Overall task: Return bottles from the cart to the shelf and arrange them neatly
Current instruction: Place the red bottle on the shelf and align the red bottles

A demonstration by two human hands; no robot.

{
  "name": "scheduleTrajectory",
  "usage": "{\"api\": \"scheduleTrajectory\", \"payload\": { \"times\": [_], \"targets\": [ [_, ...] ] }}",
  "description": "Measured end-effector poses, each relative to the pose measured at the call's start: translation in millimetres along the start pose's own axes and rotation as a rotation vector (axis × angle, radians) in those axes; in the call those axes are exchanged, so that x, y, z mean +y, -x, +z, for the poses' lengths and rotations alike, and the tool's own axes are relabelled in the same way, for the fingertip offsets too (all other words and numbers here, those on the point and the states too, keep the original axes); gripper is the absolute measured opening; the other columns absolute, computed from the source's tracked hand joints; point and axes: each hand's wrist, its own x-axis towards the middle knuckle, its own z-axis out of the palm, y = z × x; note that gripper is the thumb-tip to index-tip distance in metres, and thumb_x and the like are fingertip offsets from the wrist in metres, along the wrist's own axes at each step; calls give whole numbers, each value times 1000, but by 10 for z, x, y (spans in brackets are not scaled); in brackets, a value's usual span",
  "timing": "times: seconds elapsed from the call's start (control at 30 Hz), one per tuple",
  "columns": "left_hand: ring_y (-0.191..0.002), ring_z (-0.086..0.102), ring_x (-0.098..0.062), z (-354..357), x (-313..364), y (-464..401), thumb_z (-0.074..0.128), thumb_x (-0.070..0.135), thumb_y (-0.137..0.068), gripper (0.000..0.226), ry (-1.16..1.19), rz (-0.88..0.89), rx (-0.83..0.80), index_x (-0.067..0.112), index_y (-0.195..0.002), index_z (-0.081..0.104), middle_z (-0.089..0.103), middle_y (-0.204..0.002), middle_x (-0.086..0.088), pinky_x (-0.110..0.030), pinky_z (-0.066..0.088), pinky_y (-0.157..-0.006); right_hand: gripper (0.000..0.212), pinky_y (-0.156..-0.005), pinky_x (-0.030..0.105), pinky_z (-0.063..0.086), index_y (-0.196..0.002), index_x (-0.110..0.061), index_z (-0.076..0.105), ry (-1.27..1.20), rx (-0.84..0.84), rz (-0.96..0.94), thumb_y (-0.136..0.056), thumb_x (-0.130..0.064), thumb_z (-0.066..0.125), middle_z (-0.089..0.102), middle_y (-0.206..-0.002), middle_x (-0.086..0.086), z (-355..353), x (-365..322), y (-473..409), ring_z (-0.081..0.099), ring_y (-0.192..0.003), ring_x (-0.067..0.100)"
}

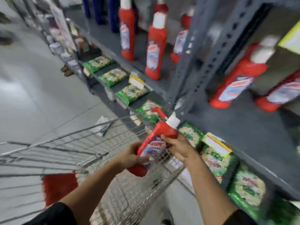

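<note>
Head view: both hands, left hand point(129, 155) and right hand point(179, 148), clasp a red bottle point(155, 143) above the cart point(90, 143), steadying it for the shelf point(243, 127).

A red plastic bottle with a white cap and a purple-and-white label point(153, 143) is tilted, cap up and toward the grey metal shelf point(243, 127), above the right rim of the silver wire cart point(81, 143). More red bottles of the same kind point(155, 46) stand upright on the shelf, spaced apart, some near its front edge.
</note>
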Motion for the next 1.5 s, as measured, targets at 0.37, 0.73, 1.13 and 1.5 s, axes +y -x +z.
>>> {"api": "scheduleTrajectory", "payload": {
  "times": [0.37,0.73,1.13,1.5],
  "targets": [
    [-95,71,-22,2150,1859,-1009,89,27,-59,58,-257,484,-197,17,-110,63,75,-104,-4,-44,57,-85,34,-62,20,54,-95,-11,67,148,620,-689,-70,9,79,76,-75,-7,-1494,-1732,1550,68,-68,4],
    [-109,66,-24,3242,2580,-2196,91,23,-58,71,-322,503,-382,16,-119,55,69,-118,-9,-45,50,-100,48,-77,42,59,-98,-25,68,552,1048,-769,-56,-40,84,74,-83,-7,-2533,-2257,1252,71,-75,15],
    [-104,66,-23,3337,2189,-2211,80,17,-76,44,-156,511,42,6,-115,63,69,-111,-12,-35,52,-96,45,-68,17,54,-104,-18,59,544,1013,-748,-69,-27,87,70,-87,-6,-2991,-2069,951,62,-65,-14],
    [-146,16,-29,3013,2080,-1964,74,34,-81,101,-138,414,771,2,-151,8,17,-158,-16,-30,17,-115,66,-83,25,46,-120,-14,52,399,1044,-643,-66,-16,89,64,-104,-5,-2862,-1384,560,62,-92,14]
  ]
}}
